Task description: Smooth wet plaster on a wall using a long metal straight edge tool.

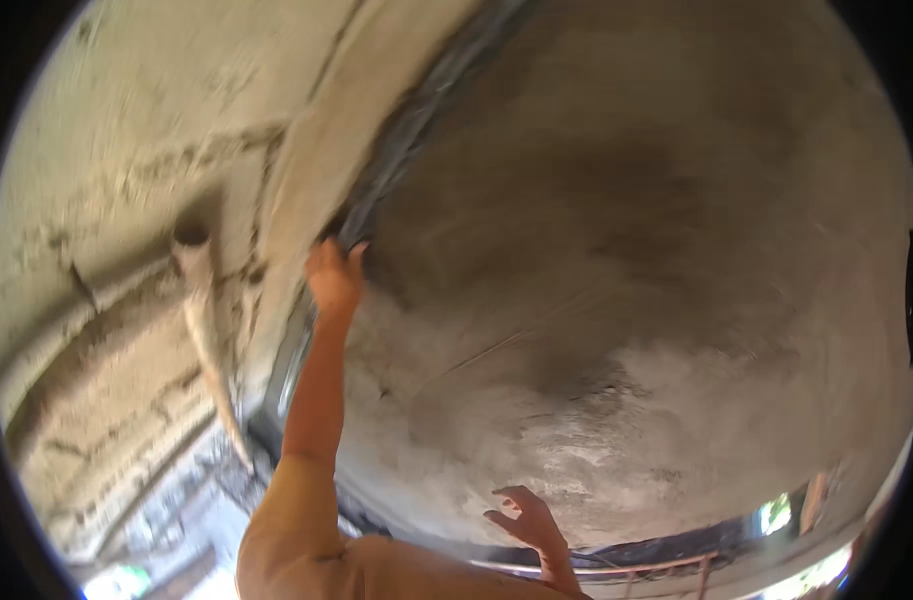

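Note:
My left hand (334,278) is raised at the dark grey strip (408,130) that runs along the seam between a pale beam and a broad grey plastered surface. Its thumb and fingers curl about something dark at the strip, too blurred to name. Lower down, my right hand (532,522) is held in front of the plastered surface (536,330), fingers apart and nothing in them. That surface has darker, damp-looking patches and a lighter, rougher shiny area near the right hand.
A pale pipe or pole (204,320) slants down at the left, beside a cracked, rough wall (126,190). The beam (326,150) borders the strip. A thin rail (666,568) crosses the lower right near bright openings (774,514).

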The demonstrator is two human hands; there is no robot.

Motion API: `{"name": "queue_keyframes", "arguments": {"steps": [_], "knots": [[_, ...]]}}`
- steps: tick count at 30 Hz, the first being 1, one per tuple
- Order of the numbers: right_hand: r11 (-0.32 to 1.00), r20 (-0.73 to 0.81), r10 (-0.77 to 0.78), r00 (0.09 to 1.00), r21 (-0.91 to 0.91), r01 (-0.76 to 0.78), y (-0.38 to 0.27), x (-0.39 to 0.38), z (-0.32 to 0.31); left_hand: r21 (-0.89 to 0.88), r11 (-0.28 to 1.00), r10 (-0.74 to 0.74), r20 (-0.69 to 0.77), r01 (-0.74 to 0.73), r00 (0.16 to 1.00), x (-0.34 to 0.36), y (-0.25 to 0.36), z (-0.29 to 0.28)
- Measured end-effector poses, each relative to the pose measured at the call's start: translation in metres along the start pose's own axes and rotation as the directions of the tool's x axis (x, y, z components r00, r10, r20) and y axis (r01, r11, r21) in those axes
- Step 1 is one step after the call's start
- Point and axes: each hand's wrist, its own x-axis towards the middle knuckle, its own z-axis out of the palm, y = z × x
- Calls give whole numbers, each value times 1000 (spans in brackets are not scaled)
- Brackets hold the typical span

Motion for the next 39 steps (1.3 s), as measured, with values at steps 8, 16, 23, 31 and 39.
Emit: {"name": "queue_keyframes", "arguments": {"steps": [8, 16, 23, 31, 39], "knots": [[990, 65, -60, 996, -123, 68, 23, -9, 10, -203, 946, 250, -33, -251, 968, 3, 109, -51], [992, -126, -107, 986, 58, 115, 5, -34, 11, -446, 861, 262, -21, -244, 965, 112, 279, -94], [974, -246, -194, 950, 65, 215, 49, -25, 17, -355, 824, 373, -248, -443, 894, 193, 354, -77], [969, -292, -84, 953, 197, 146, 105, -36, 50, -208, 864, 435, -150, -459, 888, 247, 394, -91], [974, -168, -74, 983, 199, 108, 130, -27, 51, -254, 889, 367, -99, -380, 925, 294, 497, -122]]}}
